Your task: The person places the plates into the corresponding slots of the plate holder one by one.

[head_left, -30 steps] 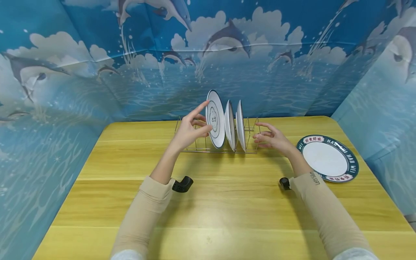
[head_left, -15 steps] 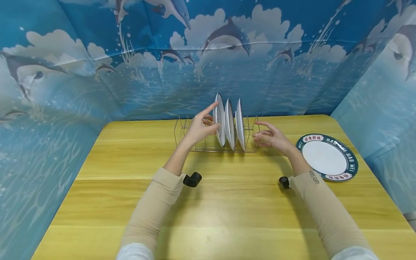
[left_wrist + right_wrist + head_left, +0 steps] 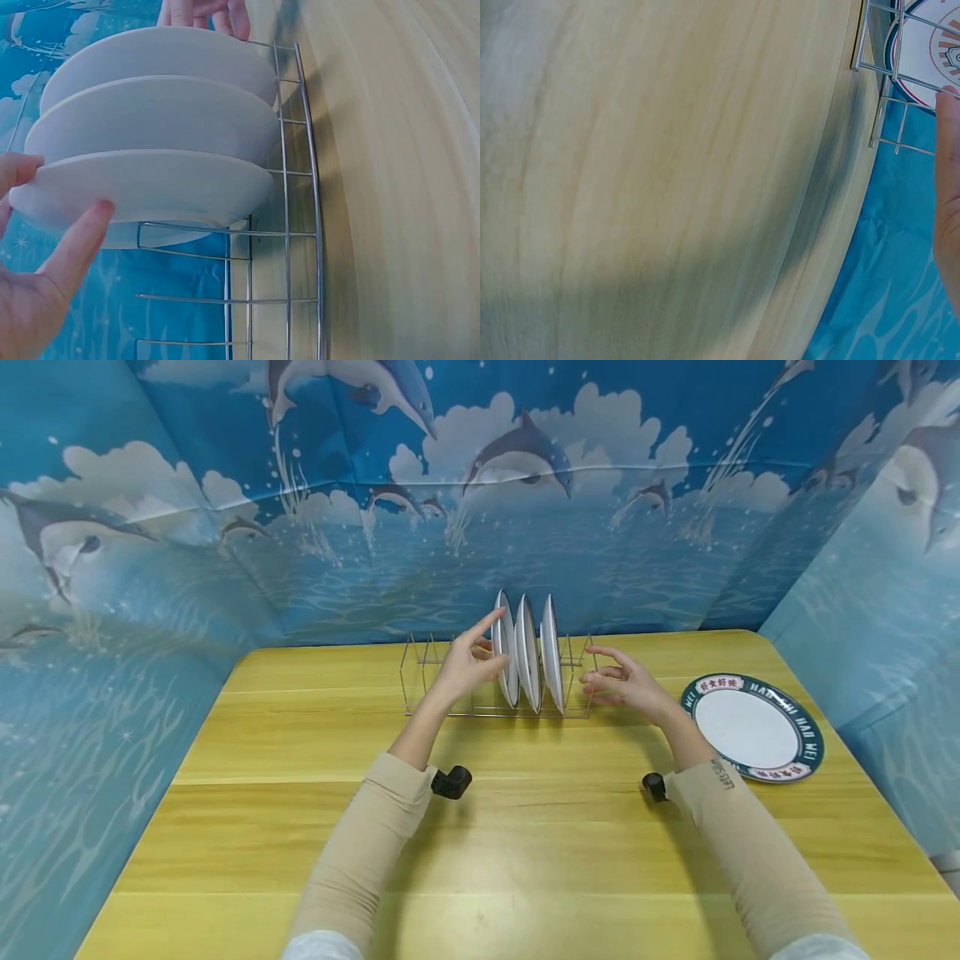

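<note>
The left hand [image 3: 461, 672] pinches a round white dark-rimmed plate [image 3: 172, 184] standing on edge midway along the silvery metal-wire rack [image 3: 287, 233], left of two other upright white plates [image 3: 528, 656]. The right hand [image 3: 630, 684], thumb and fingers apart, is at the rack's right end; whether it touches the wire I can't tell. Right of the rack lies a white, green-rimmed platter [image 3: 746, 727].

Beige sleeves [image 3: 360, 852], dark lettering [image 3: 723, 774] on the right one, end near in pale fabric [image 3: 322, 946]; wrist cameras [image 3: 452, 782] are black.
</note>
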Demonstrator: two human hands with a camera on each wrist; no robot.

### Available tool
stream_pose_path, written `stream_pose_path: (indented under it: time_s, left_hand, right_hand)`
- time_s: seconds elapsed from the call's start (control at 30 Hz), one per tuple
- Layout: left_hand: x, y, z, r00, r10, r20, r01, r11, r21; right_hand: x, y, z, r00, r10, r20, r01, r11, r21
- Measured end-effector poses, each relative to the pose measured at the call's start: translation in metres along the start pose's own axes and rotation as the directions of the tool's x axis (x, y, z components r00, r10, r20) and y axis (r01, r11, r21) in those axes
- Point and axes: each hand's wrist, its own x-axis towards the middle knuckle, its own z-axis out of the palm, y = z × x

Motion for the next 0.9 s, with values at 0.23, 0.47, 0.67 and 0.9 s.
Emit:
stream_pose_path:
  time_s: [0.23, 0.47, 0.67, 0.9]
  left_hand:
    - [-0.007, 0.010, -0.005, 0.995, -0.086, 0.049, 0.087, 0.996, -0.018]
    - [-0.010, 0.014, -0.005, 0.992, -0.105, 0.068, 0.106, 0.994, -0.011]
    - [-0.012, 0.000, 0.010, 0.992, 0.024, -0.127, -0.006, 0.990, 0.141]
    - [-0.034, -0.002, 0.056, 0.752, 0.440, -0.490, -0.397, 0.897, 0.195]
  right_hand:
    - [-0.001, -0.001, 0.000, 1.000, 0.005, -0.011, -0.005, 1.000, -0.004]
    - [-0.002, -0.002, 0.002, 1.000, 0.000, -0.007, 0.000, 1.000, -0.015]
    - [-0.008, -0.006, 0.003, 1.000, -0.021, 0.003, 0.021, 0.998, -0.053]
    - [-0.048, -0.024, -0.014, 0.978, -0.137, -0.160, 0.131, 0.990, -0.053]
